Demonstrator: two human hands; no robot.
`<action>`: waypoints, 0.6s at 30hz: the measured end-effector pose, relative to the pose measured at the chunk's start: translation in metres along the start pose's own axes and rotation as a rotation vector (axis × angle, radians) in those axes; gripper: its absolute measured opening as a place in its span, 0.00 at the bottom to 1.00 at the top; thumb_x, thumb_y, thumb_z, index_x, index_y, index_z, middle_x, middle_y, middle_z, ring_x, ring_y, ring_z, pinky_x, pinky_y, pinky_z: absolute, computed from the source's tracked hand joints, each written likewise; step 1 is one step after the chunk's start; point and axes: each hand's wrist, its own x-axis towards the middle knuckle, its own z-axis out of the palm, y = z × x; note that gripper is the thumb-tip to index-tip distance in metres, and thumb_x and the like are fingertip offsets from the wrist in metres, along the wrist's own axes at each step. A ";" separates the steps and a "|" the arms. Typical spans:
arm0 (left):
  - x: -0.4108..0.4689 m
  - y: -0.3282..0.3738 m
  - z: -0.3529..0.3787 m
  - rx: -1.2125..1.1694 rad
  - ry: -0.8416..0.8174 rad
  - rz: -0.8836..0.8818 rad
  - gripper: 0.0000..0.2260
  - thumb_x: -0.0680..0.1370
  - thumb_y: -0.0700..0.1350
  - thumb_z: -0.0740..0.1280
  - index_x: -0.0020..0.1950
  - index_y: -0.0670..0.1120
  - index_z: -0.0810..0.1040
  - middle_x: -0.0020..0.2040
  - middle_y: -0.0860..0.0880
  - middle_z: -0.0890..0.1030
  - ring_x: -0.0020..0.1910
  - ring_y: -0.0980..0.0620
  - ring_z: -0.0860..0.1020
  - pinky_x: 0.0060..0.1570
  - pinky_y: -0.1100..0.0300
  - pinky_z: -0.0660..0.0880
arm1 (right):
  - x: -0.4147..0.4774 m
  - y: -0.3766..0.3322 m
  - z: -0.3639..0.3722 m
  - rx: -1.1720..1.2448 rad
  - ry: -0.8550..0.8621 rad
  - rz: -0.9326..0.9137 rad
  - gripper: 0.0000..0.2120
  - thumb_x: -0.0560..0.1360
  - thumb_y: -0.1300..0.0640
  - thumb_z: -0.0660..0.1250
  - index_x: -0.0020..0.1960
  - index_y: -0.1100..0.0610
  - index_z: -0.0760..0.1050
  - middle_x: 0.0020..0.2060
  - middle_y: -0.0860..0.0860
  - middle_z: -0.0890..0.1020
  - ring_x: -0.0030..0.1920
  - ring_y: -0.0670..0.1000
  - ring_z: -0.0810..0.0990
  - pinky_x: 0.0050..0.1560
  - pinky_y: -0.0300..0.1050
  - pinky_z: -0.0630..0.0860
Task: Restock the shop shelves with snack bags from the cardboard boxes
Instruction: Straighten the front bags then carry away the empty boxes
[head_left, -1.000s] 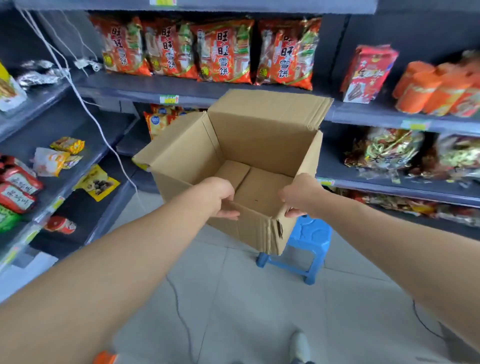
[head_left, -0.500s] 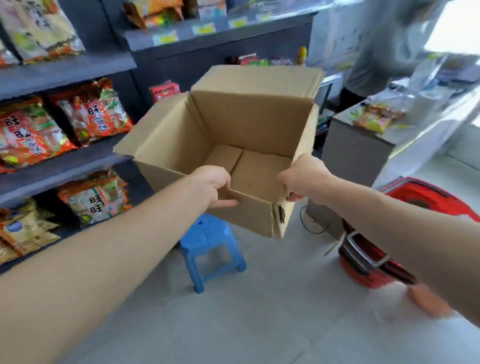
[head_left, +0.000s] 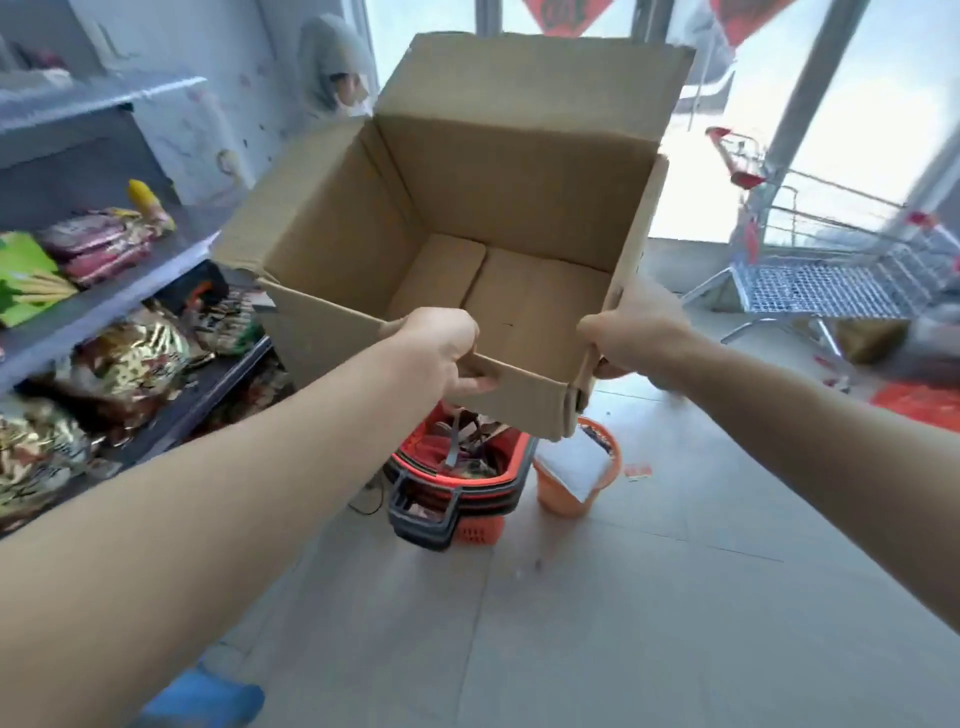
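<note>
An open cardboard box (head_left: 509, 197) hangs in the air in front of me, flaps up, with nothing inside. My left hand (head_left: 441, 348) grips its near wall, fingers curled over the rim. My right hand (head_left: 636, 332) grips the near right corner. Grey shop shelves (head_left: 130, 291) run along the left with gold snack bags (head_left: 130, 358) and pink and green packs (head_left: 98, 244) on them.
Stacked red and black shopping baskets (head_left: 457, 488) and an orange bucket (head_left: 574, 473) stand on the tiled floor just under the box. A metal trolley (head_left: 831, 270) is at the right by the windows. Another person (head_left: 337, 73) is behind the box. A blue stool (head_left: 202, 699) is by my feet.
I have turned right with the box held in both hands. The shelves and blue stool slid to the left, and the baskets, bucket and trolley came into view.
</note>
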 end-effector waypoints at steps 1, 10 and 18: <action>0.004 0.002 0.029 0.037 -0.034 0.008 0.25 0.72 0.28 0.57 0.69 0.35 0.67 0.48 0.39 0.68 0.36 0.44 0.74 0.17 0.55 0.74 | 0.008 0.016 -0.019 0.010 0.037 0.033 0.01 0.69 0.65 0.64 0.41 0.62 0.72 0.35 0.58 0.79 0.33 0.57 0.84 0.31 0.49 0.82; 0.036 0.006 0.257 0.287 -0.374 -0.024 0.23 0.71 0.27 0.61 0.66 0.35 0.68 0.56 0.36 0.70 0.36 0.41 0.77 0.20 0.53 0.78 | 0.063 0.155 -0.147 0.088 0.351 0.360 0.05 0.66 0.63 0.63 0.40 0.64 0.72 0.38 0.61 0.80 0.38 0.62 0.84 0.38 0.60 0.83; 0.061 0.012 0.424 0.527 -0.689 -0.087 0.06 0.71 0.28 0.62 0.42 0.37 0.71 0.65 0.40 0.66 0.56 0.37 0.75 0.31 0.49 0.82 | 0.115 0.245 -0.226 0.136 0.597 0.607 0.09 0.67 0.62 0.65 0.45 0.67 0.75 0.42 0.63 0.81 0.40 0.62 0.84 0.42 0.59 0.82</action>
